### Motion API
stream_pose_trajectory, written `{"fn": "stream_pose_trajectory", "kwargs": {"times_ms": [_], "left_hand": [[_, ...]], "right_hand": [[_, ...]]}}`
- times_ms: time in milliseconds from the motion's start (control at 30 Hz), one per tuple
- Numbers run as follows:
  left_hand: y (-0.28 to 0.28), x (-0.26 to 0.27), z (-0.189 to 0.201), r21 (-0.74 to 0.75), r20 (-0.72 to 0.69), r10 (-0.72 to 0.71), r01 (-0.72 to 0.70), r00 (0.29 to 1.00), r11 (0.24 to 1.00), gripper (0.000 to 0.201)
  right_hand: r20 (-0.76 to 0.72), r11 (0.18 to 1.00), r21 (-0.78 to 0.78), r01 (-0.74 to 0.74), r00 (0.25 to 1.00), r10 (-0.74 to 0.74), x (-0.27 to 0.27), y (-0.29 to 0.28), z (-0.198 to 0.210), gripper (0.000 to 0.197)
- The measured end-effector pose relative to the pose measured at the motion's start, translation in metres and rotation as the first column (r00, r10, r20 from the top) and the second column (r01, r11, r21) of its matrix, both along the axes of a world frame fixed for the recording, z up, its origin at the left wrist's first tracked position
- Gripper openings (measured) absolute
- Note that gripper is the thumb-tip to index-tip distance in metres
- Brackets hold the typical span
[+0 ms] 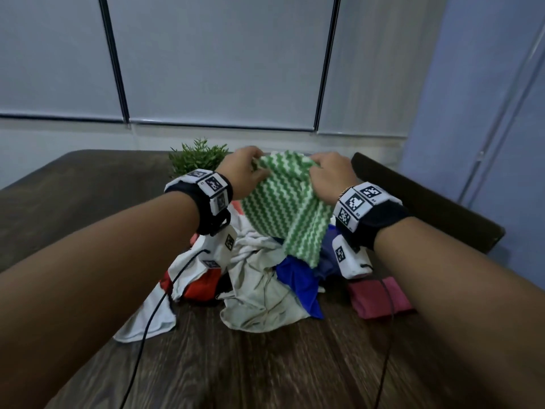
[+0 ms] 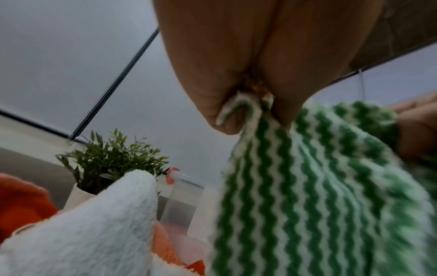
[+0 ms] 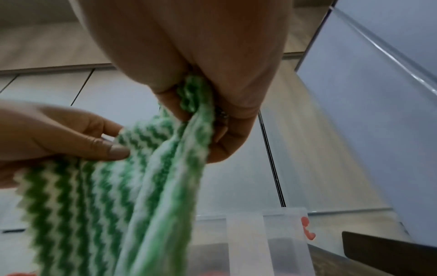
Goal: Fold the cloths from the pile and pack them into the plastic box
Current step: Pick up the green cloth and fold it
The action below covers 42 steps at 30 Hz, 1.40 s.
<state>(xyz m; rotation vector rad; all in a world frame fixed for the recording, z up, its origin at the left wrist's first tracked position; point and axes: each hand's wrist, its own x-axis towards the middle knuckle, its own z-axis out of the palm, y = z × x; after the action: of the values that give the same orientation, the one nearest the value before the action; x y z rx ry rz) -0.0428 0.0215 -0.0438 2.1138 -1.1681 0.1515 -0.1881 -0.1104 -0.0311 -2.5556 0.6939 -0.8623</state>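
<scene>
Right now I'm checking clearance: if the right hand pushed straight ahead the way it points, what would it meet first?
Probably the plastic box: the right wrist view shows it just beyond the right hand, which grips the green cloth. Depth is unclear.

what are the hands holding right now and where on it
Both hold the green and white striped cloth by its top edge: the left hand pinches the left end, the right hand bunches the right end, above the pile.
</scene>
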Motion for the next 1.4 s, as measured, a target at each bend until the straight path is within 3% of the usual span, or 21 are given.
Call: {"fn": "stream_pose_trajectory", "kwargs": {"times_ms": [133, 233, 300, 400, 500, 567, 700, 767, 800, 867, 933, 1033, 1100, 1200, 1300, 1400], "left_hand": [[0.015, 0.011, 0.001, -0.008, -0.102, 0.008, -0.009, 0.995, 1.0, 0.033], [0.024, 0.009, 0.0, -0.086, -0.189, -0.002, -0.014, 0.982, 0.996, 0.038], [0.025, 0.006, -0.003, -0.163, -0.283, -0.055, 0.008, 0.957, 0.987, 0.033], [0.029, 0.002, -0.005, -0.258, -0.402, -0.143, 0.038, 0.905, 0.965, 0.026], [0.034, 0.003, -0.004, -0.231, -0.546, -0.217, 0.104, 0.809, 0.967, 0.024], [0.037, 0.002, -0.003, -0.194, -0.628, -0.255, 0.169, 0.735, 0.966, 0.011], [0.043, 0.0, 0.002, -0.234, -0.692, -0.345, 0.256, 0.634, 0.938, 0.021], [0.043, 0.001, 0.0, -0.216, -0.681, -0.315, 0.23, 0.661, 0.949, 0.019], [0.043, 0.003, -0.003, -0.159, -0.643, -0.258, 0.203, 0.721, 0.966, 0.018], [0.04, 0.01, -0.014, 0.02, -0.438, -0.088, 0.108, 0.894, 0.994, 0.014], [0.034, 0.022, -0.031, 0.161, -0.182, 0.063, -0.034, 0.981, 0.986, 0.025], [0.03, 0.033, -0.045, 0.162, -0.088, 0.145, -0.129, 0.986, 0.978, 0.031], [0.034, 0.04, -0.046, 0.14, -0.164, 0.105, -0.082, 0.981, 0.987, 0.031], [0.042, 0.045, -0.044, 0.225, -0.2, 0.017, 0.029, 0.98, 0.974, 0.019], [0.04, 0.05, -0.047, 0.217, -0.065, 0.018, -0.003, 0.998, 0.976, 0.006], [0.03, 0.051, -0.052, 0.057, 0.048, 0.109, -0.112, 0.993, 0.992, 0.014]], "right_hand": [[0.159, 0.998, 0.066, 0.012, 0.987, -0.022, -0.01, -0.007, 0.0, 0.018], [0.14, 0.997, 0.019, -0.078, 0.987, 0.075, -0.017, -0.007, -0.007, 0.005], [0.128, 0.994, -0.009, -0.113, 0.985, 0.114, -0.021, -0.007, -0.013, 0.013], [0.074, 0.988, -0.025, -0.153, 0.985, 0.154, -0.023, -0.01, -0.016, 0.029], [0.042, 0.979, 0.028, -0.203, 0.979, 0.201, -0.027, -0.015, -0.018, 0.035], [0.065, 0.965, 0.101, -0.244, 0.969, 0.238, -0.03, -0.016, -0.017, 0.031], [0.141, 0.947, 0.178, -0.268, 0.959, 0.245, -0.034, -0.017, -0.008, 0.014], [0.154, 0.948, 0.197, -0.25, 0.963, 0.222, -0.03, -0.018, -0.008, 0.009], [0.126, 0.957, 0.182, -0.225, 0.971, 0.205, -0.027, -0.02, -0.01, 0.007], [-0.024, 0.985, 0.079, -0.152, 0.988, 0.154, -0.018, -0.025, -0.019, 0.009], [-0.197, 0.991, -0.04, -0.124, 0.974, 0.114, -0.011, -0.03, -0.031, 0.014], [-0.266, 0.991, -0.087, -0.1, 0.961, 0.074, -0.009, -0.039, -0.039, 0.019], [-0.238, 0.996, -0.059, -0.073, 0.97, 0.057, -0.013, -0.046, -0.034, 0.019], [-0.31, 0.991, -0.075, -0.114, 0.947, 0.085, -0.019, -0.054, -0.029, 0.017], [-0.271, 0.993, -0.077, -0.086, 0.961, 0.062, -0.013, -0.056, -0.032, 0.004], [-0.175, 0.995, -0.088, -0.037, 0.984, 0.021, -0.003, -0.056, -0.032, 0.003]]}}
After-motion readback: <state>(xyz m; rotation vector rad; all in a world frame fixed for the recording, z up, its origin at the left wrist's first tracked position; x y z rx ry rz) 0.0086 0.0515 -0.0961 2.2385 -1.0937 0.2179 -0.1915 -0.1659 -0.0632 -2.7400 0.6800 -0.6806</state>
